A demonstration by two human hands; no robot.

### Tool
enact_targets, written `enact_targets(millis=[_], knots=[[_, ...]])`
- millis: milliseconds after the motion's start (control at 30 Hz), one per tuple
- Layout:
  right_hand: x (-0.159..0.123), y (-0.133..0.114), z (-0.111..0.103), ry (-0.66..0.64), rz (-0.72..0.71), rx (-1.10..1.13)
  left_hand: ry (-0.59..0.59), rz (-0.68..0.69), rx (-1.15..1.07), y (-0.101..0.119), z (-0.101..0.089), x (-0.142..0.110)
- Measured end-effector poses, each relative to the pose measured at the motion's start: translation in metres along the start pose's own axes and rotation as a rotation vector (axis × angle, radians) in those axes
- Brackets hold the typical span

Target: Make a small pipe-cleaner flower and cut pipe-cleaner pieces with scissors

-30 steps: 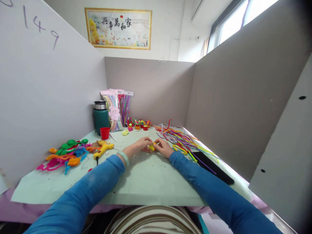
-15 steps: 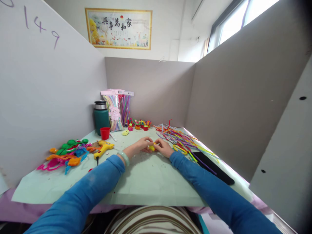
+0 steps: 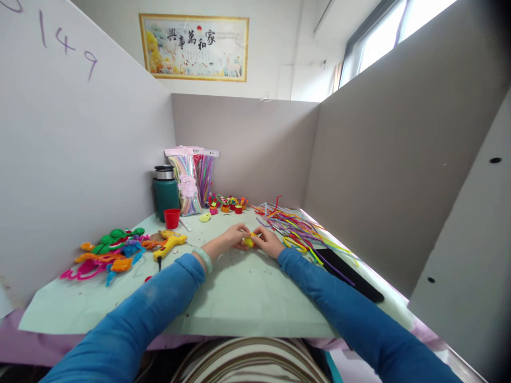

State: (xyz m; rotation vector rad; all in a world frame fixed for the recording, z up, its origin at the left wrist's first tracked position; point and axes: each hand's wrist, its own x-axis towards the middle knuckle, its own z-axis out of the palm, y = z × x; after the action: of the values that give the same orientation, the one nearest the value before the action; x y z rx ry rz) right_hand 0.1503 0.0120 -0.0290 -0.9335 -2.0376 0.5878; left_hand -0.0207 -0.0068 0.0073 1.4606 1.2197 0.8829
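Note:
Between my fingers, over the middle of the table, is a small yellow pipe-cleaner piece (image 3: 249, 242), mostly covered by the fingertips. My left hand (image 3: 233, 237), with a pale green bangle at the wrist, pinches it from the left. From the right, my right hand (image 3: 268, 241) grips the same piece with thumb and fingers closed. Loose pipe cleaners (image 3: 295, 226) in many colours lie just beyond my right hand. A yellow hot glue gun (image 3: 171, 243) rests left of my left hand.
Coloured pipe-cleaner shapes (image 3: 107, 252) are heaped at the left. A green bottle (image 3: 166, 196), a red cup (image 3: 172, 218) and bagged pipe cleaners (image 3: 189, 186) stand at the back left. Small finished pots (image 3: 231, 205) sit behind my hands. A black flat object (image 3: 355, 279) lies right. Grey partitions (image 3: 247, 138) enclose the table.
Both hands stay in nearly the same place, with only a slight shift of the fingers around the yellow piece. Everything else is unchanged.

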Motion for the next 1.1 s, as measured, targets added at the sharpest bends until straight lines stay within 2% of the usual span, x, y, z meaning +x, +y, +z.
enact_targets(millis=[367,600,767,1100], knots=[[0.0015,0.0023,0.0006,0.024,0.042,0.112,0.022,0.05,-0.004,0.0004,0.0005,0.0001],[0.0039,0.0018,0.0006,0.037,0.127,0.295,-0.098,0.169,-0.039,-0.0024,-0.0057,0.0009],[0.0043,0.001,0.0006,0.061,0.149,0.341,-0.098,0.21,0.017,-0.0077,-0.007,0.0061],[0.0041,-0.002,-0.0009,0.071,0.194,0.381,-0.113,0.188,0.07,-0.0046,-0.0048,0.0017]])
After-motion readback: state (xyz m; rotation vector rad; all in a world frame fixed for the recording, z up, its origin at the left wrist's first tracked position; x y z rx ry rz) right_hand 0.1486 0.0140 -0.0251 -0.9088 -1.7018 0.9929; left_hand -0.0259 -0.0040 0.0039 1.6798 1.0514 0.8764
